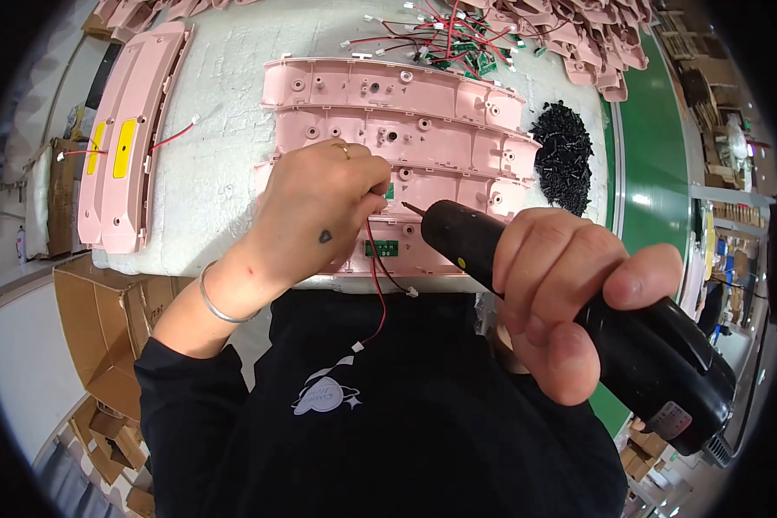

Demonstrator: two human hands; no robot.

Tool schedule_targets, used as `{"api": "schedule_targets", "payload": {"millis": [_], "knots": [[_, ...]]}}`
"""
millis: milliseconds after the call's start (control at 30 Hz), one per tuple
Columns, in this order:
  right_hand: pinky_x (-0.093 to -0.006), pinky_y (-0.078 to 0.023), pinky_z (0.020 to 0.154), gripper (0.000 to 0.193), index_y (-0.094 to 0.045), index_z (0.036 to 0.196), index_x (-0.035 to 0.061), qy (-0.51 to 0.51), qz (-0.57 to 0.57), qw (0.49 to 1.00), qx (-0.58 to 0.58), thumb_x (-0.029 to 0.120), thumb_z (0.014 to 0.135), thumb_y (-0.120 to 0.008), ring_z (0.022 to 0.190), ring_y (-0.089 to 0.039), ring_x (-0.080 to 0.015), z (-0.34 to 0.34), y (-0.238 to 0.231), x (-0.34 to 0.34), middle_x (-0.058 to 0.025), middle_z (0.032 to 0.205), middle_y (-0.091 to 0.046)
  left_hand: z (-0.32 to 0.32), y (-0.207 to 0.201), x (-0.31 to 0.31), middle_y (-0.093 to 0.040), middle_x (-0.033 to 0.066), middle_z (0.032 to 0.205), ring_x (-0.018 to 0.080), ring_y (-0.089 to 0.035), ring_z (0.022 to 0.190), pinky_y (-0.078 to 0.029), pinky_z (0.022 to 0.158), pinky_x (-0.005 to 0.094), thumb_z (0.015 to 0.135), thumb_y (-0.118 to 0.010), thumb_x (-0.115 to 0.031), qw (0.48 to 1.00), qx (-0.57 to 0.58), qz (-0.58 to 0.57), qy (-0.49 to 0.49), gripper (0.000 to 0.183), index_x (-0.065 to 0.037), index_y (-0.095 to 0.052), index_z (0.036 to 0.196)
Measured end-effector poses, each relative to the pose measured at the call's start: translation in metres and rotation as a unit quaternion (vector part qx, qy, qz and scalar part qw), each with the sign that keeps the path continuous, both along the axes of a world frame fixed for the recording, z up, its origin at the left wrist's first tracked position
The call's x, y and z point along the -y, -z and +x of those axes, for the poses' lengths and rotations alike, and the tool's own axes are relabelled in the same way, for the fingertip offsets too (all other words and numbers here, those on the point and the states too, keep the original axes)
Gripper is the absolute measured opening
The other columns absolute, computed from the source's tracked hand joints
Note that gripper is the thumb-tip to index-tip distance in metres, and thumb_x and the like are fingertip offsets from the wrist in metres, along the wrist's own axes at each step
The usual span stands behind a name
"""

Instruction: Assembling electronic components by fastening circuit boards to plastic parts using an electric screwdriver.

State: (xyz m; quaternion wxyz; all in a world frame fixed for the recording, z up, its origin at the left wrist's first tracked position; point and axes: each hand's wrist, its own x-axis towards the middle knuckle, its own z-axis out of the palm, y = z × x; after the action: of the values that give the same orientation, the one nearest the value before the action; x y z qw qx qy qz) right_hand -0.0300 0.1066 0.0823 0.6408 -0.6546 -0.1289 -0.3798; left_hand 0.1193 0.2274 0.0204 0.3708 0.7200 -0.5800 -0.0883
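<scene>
My left hand (319, 211) rests on a pink plastic housing (457, 194) at the near edge of the white padded table (224, 164), its fingers pinched at a small green circuit board (382, 249) with red and black wires (376, 285) trailing down. My right hand (570, 293) grips a black electric screwdriver (578, 319), its bit pointing left toward my left fingertips. Two more pink housings (388, 91) lie side by side just behind.
A heap of black screws (565, 151) lies to the right of the housings. Wired green boards (445, 39) and stacked pink parts (596, 43) sit at the back. Assembled pink housings with yellow inserts (125, 138) lie left. Cardboard boxes (104, 328) stand below the table's left.
</scene>
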Motion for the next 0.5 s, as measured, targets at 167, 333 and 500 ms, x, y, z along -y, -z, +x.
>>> {"api": "schedule_targets", "payload": {"millis": [167,333,500], "knots": [[-0.0254,-0.039,0.048,0.038,-0.042,0.112,0.0137,0.002,-0.017,1.000,-0.021,0.008,0.077,-0.056,0.044,-0.045,-0.0107,0.002,0.002,0.002,0.0013,0.061,-0.047,-0.001,0.000,-0.001,-0.060,0.0083,0.070,0.0278,-0.059,0.065,-0.046,0.057,0.0354,0.067,-0.072,-0.006,0.999,0.024,0.032,0.002,0.014,-0.003,-0.059,0.073],[-0.0257,-0.039,0.048,0.039,-0.042,0.112,0.0136,-0.010,-0.015,1.000,-0.013,0.008,0.076,-0.056,0.043,-0.043,-0.0109,0.007,0.009,0.004,0.0012,0.060,-0.046,0.000,0.008,0.002,-0.057,0.0091,0.069,0.0285,-0.058,0.065,-0.045,0.057,0.0365,0.068,-0.070,-0.005,0.999,0.033,0.013,0.009,0.015,-0.003,-0.057,0.074],[-0.0257,-0.039,0.047,0.039,-0.041,0.112,0.0135,-0.014,-0.023,0.999,-0.023,0.008,0.077,-0.056,0.043,-0.044,-0.0108,0.009,0.011,0.004,0.0013,0.060,-0.047,-0.001,0.011,-0.001,-0.056,0.0096,0.069,0.0286,-0.057,0.066,-0.045,0.058,0.0375,0.069,-0.069,-0.004,1.000,0.017,-0.007,0.015,0.014,-0.003,-0.057,0.076]]}}
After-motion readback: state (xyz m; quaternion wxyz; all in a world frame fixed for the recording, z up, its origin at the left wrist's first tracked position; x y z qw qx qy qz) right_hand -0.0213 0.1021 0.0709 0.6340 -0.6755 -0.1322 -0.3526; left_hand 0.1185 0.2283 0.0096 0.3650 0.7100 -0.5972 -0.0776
